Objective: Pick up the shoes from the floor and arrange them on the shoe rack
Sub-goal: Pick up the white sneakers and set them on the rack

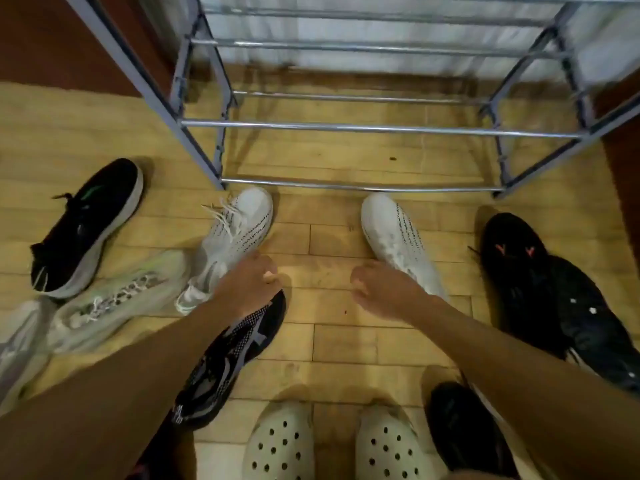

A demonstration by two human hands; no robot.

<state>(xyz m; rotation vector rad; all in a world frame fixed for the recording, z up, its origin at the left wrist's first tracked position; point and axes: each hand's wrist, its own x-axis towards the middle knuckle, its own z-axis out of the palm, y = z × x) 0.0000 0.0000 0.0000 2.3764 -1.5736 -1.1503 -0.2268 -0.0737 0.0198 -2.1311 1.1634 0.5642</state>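
White sneakers (239, 226) with dotted black stripes, perhaps lettering; grey rack (374, 128); yellowish wood floor (329, 327).

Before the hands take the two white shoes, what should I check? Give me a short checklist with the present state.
1. Left hand empty: ok, fingers loosely curled, holding nothing.
2. Right hand empty: ok.
3. Left white shoe within reach: ok, hand is over its heel.
4. Right white shoe within reach: ok, hand is beside its heel.
5. Rack rails free: ok, no shoes on the rails in view.
6. Laces tucked: not ok, left shoe's laces lie loose.
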